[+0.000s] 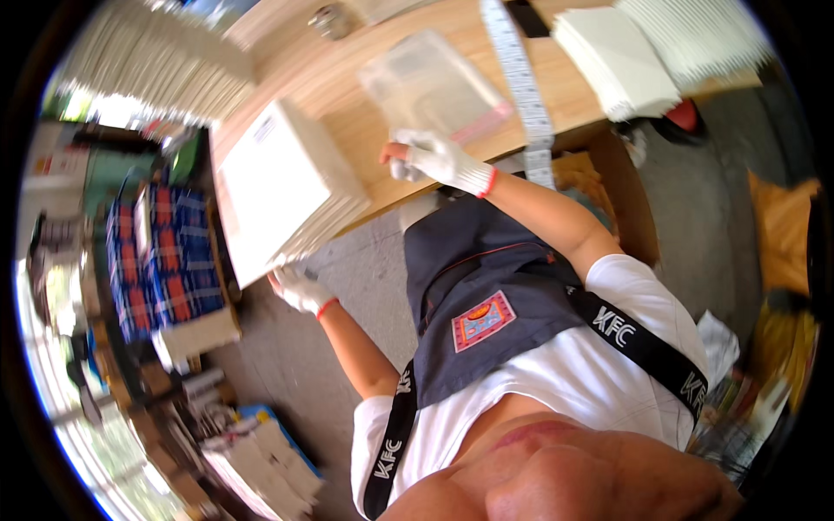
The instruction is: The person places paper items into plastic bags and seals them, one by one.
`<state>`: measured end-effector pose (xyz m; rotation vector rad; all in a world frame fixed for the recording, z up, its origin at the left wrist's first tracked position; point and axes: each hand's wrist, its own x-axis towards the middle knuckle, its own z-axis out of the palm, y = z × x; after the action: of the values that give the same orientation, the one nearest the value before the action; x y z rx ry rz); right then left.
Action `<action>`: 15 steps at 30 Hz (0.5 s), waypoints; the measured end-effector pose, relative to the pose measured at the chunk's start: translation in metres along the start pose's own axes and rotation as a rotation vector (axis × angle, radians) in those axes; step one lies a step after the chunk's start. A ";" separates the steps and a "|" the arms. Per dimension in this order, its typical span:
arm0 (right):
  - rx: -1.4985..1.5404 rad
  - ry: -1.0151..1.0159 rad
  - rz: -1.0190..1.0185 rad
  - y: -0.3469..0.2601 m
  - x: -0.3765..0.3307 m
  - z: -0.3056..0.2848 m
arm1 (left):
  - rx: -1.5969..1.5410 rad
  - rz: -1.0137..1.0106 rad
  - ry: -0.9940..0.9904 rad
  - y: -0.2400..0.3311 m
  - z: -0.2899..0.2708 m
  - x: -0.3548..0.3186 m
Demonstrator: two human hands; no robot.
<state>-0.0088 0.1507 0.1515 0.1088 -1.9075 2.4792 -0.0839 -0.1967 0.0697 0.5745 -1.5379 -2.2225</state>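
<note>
A tall stack of white sheets (pixel 278 178) stands at the table's front left. My left hand (pixel 302 292), in a white knit glove with bare fingertips, grips the near lower edge of this stack, its fingers partly hidden there. My right hand (pixel 434 161), gloved in the same way, hovers over the front of the table with loosely bent fingers apart and nothing visible between them. Just beyond it lies a pile of clear plastic bags (pixel 430 78) with a pinkish strip along one edge.
The wooden table (pixel 304 65) also bears a tall white stack (pixel 161 56) at far left, white packets (pixel 612 61) at right, a patterned strip (pixel 521 87) and a dark flat object (pixel 527 17). An open cardboard box (pixel 630 195) stands below; plaid bundles (pixel 169 260) lie left.
</note>
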 end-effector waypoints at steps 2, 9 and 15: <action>0.085 0.224 -0.150 0.004 -0.049 -0.042 | 0.070 0.057 0.100 -0.056 -0.051 0.006; -0.022 1.452 -0.237 -0.021 -0.203 -0.258 | 0.471 0.081 -0.432 -0.133 -0.039 -0.078; 0.041 1.285 0.131 -0.035 -0.229 -0.337 | 0.620 0.679 -0.956 -0.099 0.047 -0.140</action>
<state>0.2053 0.4931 0.0854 -1.2705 -1.2354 1.7473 0.0025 -0.0542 0.0075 -0.9122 -2.3877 -1.4713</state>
